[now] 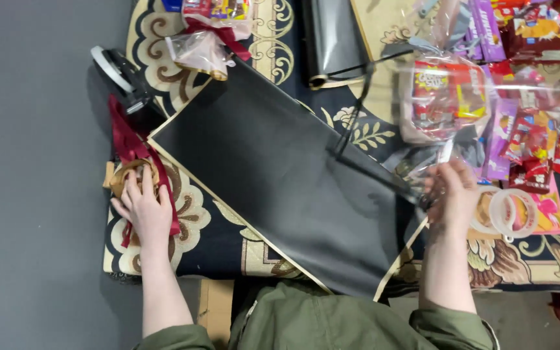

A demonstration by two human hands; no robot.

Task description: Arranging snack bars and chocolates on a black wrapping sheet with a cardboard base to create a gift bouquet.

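Resting under the left hand's (144,210) fingers (145,181): ribbon spool (124,176).

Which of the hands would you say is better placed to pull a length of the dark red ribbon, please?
Left, probably. The left hand already rests on the ribbon spool, with the dark red ribbon trailing beside it. The right hand is across the black sheet, at the clear snack bag.

Even, soft overhead light, moderately bright. Faint shadows fall across the black sheet (273,168) at centre. Glare glints off the clear plastic wrap (442,97) at two o'clock, which is smeared by motion blur. The right hand (452,194) is slightly blurred; the left hand (144,210) is sharper.
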